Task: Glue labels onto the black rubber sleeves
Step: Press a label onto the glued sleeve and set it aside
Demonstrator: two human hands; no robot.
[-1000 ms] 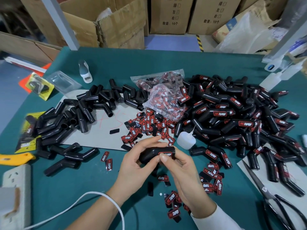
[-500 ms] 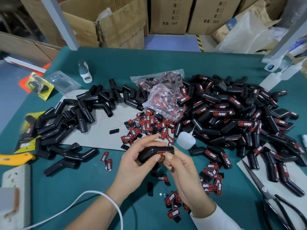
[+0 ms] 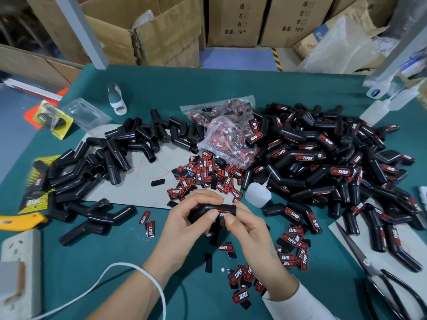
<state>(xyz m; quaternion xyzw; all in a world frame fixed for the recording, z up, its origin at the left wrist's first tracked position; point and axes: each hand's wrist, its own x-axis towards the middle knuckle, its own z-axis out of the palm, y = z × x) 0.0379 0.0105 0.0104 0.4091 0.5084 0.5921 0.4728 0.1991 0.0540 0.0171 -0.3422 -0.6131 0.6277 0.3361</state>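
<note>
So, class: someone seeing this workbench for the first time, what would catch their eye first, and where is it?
Probably the big heap of labelled black sleeves at right, its red labels standing out against the green table. Next, the hands at bottom centre: the left hand grips one sleeve while the right hand presses on its label. A pile of unlabelled sleeves lies at left.
</note>
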